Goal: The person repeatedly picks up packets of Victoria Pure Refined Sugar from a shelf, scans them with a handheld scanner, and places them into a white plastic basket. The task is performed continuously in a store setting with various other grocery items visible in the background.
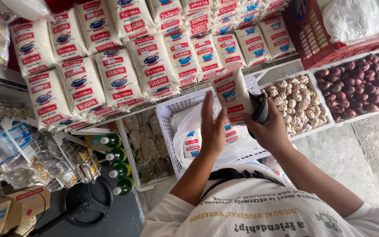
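Note:
My right hand (270,131) grips a white bag of sugar with red and blue print (231,94), holding it upright above a white plastic basket (166,120). A black cloth-like thing (259,107) is pinched in the same hand. My left hand (212,127) is flat with its fingers straight, resting against the bag's left side. In the basket lies a clear plastic sack (189,131) with more of the same bags inside.
A sloped wire shelf carries rows of the same sugar bags (119,77). To the right sit a tray of garlic (292,98), a tray of red onions (365,83) and a red crate (312,41). Green bottles (118,163) and packets of goods are at the left.

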